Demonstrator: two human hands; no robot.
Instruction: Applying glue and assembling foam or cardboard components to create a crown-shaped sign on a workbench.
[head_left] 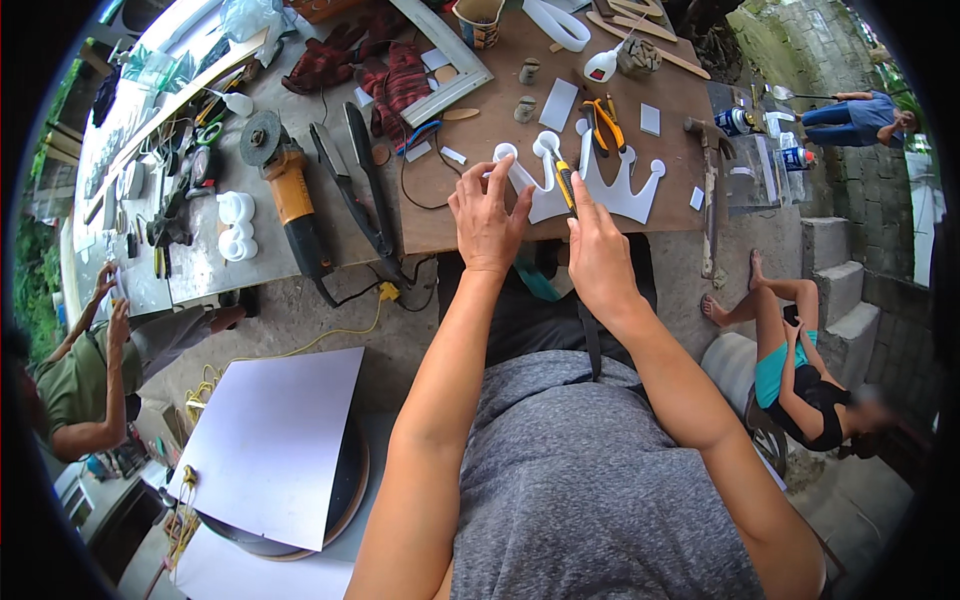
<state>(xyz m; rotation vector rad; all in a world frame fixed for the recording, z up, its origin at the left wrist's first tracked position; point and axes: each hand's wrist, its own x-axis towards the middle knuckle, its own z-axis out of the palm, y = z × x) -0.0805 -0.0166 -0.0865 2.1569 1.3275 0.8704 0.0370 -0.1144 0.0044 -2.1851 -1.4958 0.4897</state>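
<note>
Gripping a yellow-black cutter (566, 186), the right hand (601, 255) is curled.

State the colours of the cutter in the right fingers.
The cutter is yellow and black, best in the head view.

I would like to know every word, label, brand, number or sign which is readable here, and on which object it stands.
No text can be read clearly.
Blue can: printed label, too small to read.
Blue-and-red can: markings too small.
White bottle: red mark, unreadable.
Yellow-and-black knife: no readable text.
White crown-shaped piece: no lettering visible.
</note>
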